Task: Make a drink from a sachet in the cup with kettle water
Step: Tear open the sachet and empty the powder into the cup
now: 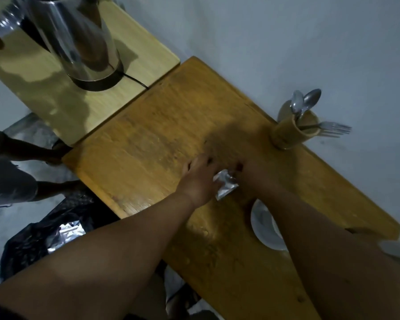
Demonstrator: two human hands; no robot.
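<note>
Head view, hands: the left hand (200, 179) and right hand (252, 175) meet over the wooden table (148, 139), both pinching one silver sachet (225, 184) between them.
Head view, grip: each hand is closed on the sachet, the left on its near-left edge, the right on its far-right edge; the fingertips are blurred and partly hidden.
Head view, sachet: held just above the tabletop, crumpled, and whether it is torn open I cannot tell.
Head view, cup: the white cup (264, 227) stands on the table just beside the sachet, largely covered by the right forearm; only part of its rim and inside shows.
Head view, kettle: the steel kettle (79, 40) sits on its dark base on a paler board (129, 42), well apart from the cup.
Step in hand: probably tearing the sachet open.
Doing it well: I would keep the powder shaken to the bottom, tear across the top corner with the pinches close together, and move the packet over the cup before tipping, so nothing spills on the wood.
Count, sachets in hand: one.
Count, cups: one.
Count, kettles: one.
Count, cutlery holder: one bamboo holder (289, 135) near the wall.
Count, spoons (307, 100): two clearly, possibly more behind.
Count, forks (333, 130): one.
</note>
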